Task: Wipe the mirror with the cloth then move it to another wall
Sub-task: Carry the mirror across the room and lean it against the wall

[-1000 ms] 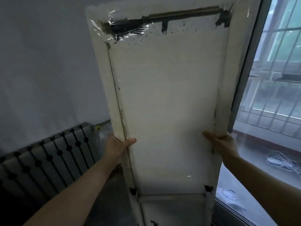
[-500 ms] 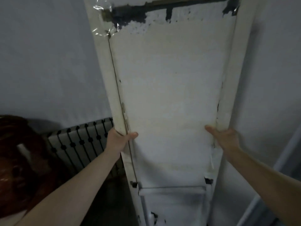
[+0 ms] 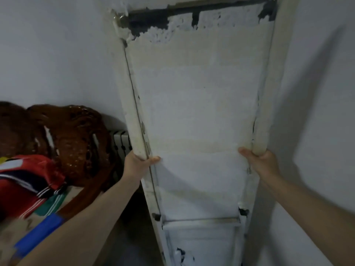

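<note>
Mirror (image 3: 194,112), back facing: left hand (image 3: 135,163) and right hand (image 3: 264,163) clasp side rails; risk: top-heavy tilt loosens grip.

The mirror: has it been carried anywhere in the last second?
Yes. The mirror, gripped by both hands, was in front of a window; now it faces a plain wall, the radiator nearly hidden behind it.

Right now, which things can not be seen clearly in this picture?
Head view only:
- Mirror: glass side faces away; top and bottom cut by frame edges.
- Left hand and right hand: fingers hidden behind the frame.
- Radiator: mostly covered.
- Cloth: not visible.
- Red garment: blurred.
</note>
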The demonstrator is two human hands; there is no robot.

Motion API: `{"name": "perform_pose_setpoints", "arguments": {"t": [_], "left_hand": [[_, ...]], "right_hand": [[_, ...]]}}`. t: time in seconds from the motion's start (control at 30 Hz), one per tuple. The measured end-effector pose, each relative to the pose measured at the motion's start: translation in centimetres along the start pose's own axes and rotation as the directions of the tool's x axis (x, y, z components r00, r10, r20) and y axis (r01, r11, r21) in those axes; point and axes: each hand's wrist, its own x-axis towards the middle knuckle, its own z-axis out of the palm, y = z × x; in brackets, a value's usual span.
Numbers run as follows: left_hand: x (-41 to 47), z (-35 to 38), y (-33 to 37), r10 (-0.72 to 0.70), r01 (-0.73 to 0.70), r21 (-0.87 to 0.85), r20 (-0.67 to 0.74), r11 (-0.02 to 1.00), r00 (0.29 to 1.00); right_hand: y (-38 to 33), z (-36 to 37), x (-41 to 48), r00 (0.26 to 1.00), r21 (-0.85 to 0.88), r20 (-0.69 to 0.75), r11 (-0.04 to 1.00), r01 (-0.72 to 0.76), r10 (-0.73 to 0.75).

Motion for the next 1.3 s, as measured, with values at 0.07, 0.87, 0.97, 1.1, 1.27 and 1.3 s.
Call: {"name": "perform_pose_setpoints", "arguments": {"t": [0.07,0.87,0.97,1.1,1.27,1.3], "left_hand": [[-0.9,-0.3,0.0,0.002,-0.002,0.006,-0.043,1.000,0.999],[-6.7,-4.9,-0.7,-0.066,0.095,0.066,-0.352,0.993,0.934],[-7.3,-5.0,-0.9,-0.068,0.090,0.046,-0.351,0.995,0.934],[-7.8,-4.3,-0.6,-0.093,0.108,0.027,-0.331,0.994,0.939],[-8.0,-2.5,-0.5,-0.088,0.099,0.021,-0.302,0.995,0.949],[-7.9,-2.0,-0.4,-0.085,0.095,0.018,-0.293,0.995,0.952]], "right_hand": [[0.1,0.5,0.7,0.999,-0.014,0.052,1.000,0.002,-0.001],[-3.0,7.8,3.4,0.867,-0.033,0.498,0.999,0.006,0.011],[-3.1,9.0,3.7,0.844,-0.020,0.537,1.000,-0.003,0.014],[-2.3,9.9,4.6,0.830,0.013,0.557,0.999,-0.037,0.024],[-1.1,10.9,6.0,0.843,0.108,0.537,0.988,-0.108,0.034],[-1.1,11.0,6.4,0.846,0.122,0.532,0.985,-0.122,0.039]]}}
